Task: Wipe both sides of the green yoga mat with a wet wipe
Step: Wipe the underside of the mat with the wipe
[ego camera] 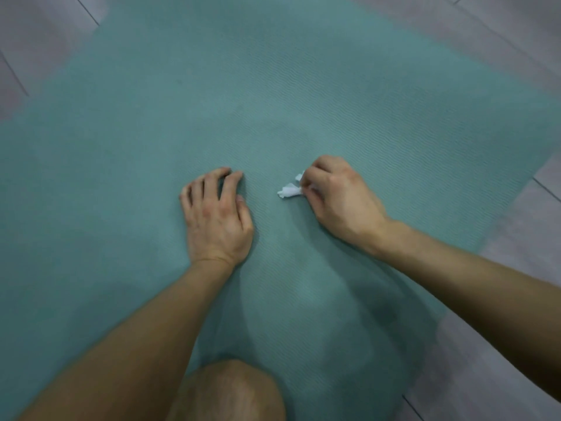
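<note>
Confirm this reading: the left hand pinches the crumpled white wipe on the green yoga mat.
Not quite: the hand is wrong. The right hand pinches the crumpled white wipe on the green yoga mat. The left hand holds nothing and rests on the mat beside it. The head view shows this.

My left hand (217, 218) lies palm down, fingers arched, tips pressing down, holding nothing. My right hand (340, 199) sits to its right, apart from it, knuckles up. Its thumb and fingers pinch a crumpled wet wipe (290, 190) that sticks out toward the left hand. Both bare forearms reach in from the near side, with my bare knee (230, 390) low between them.
</note>
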{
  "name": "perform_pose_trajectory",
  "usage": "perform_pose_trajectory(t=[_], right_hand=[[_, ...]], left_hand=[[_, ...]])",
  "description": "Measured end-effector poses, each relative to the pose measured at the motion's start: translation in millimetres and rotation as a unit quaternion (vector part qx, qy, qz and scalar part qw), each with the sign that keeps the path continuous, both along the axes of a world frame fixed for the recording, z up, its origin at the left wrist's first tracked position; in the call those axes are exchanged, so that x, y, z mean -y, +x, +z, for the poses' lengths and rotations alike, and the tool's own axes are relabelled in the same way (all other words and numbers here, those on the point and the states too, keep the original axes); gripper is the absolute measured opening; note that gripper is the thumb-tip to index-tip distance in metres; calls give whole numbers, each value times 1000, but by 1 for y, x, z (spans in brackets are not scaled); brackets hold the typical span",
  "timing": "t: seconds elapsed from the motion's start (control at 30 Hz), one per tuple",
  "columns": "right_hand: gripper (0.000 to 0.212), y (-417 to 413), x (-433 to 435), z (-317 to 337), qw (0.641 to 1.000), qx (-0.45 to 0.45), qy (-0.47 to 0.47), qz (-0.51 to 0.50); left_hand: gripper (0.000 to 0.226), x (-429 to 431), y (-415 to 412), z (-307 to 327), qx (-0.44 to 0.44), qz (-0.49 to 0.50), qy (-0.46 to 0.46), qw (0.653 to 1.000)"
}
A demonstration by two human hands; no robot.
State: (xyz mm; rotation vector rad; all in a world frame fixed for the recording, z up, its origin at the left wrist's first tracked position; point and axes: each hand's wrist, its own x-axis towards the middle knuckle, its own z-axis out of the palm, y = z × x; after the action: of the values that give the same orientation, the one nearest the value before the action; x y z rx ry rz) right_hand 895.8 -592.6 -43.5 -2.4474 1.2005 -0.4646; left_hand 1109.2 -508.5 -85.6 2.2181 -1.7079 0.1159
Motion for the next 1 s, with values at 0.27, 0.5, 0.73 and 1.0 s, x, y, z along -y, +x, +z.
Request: perform_pose_trajectory(t=[0.27, 0.5, 0.73, 1.0], right_hand=[[39, -52, 82, 2, 992, -38, -62, -107], [29, -13, 54, -7, 963, -23, -71, -258], [22, 15, 71, -5, 906, -13, -11, -424], [14, 54, 47, -2, 852, 8, 3, -524]], left_hand=[[40, -1, -1, 2, -4, -4, 2, 1000], [40, -2, 0, 6, -4, -4, 38, 999], [46, 3, 8, 20, 14, -55, 120, 991], [42, 58, 155, 20, 65, -317, 91, 942]])
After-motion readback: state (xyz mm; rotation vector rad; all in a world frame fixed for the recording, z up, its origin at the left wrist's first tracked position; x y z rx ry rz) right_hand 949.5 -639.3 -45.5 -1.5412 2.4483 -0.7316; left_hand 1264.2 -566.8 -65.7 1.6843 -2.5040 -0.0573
